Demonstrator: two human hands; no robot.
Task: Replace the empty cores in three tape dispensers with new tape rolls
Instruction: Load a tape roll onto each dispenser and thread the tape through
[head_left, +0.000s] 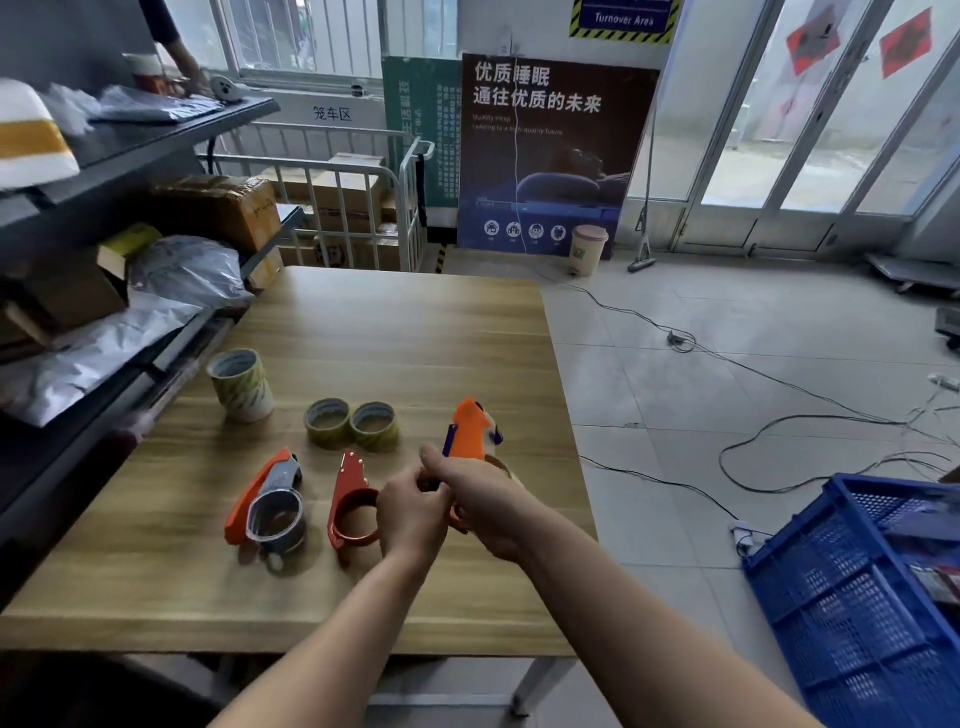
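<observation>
An orange tape dispenser (469, 428) with a blue part is lifted above the wooden table (395, 322). My right hand (485, 501) grips its lower body, and my left hand (413, 512) pinches something at its handle; what sits in its ring is hidden by my fingers. A red dispenser (352, 501) with an empty ring lies just left of my hands. Farther left lies an orange and silver dispenser (270, 506) holding a core. Two tape rolls (352, 423) lie side by side behind them, and a taller stack of rolls (241, 384) stands at the back left.
Shelves (119, 291) with parcels and bags run along the table's left edge. A blue plastic crate (872, 587) stands on the floor to the right. Cables (779, 415) trail over the tiled floor. A cage trolley (343, 208) with boxes stands behind the table.
</observation>
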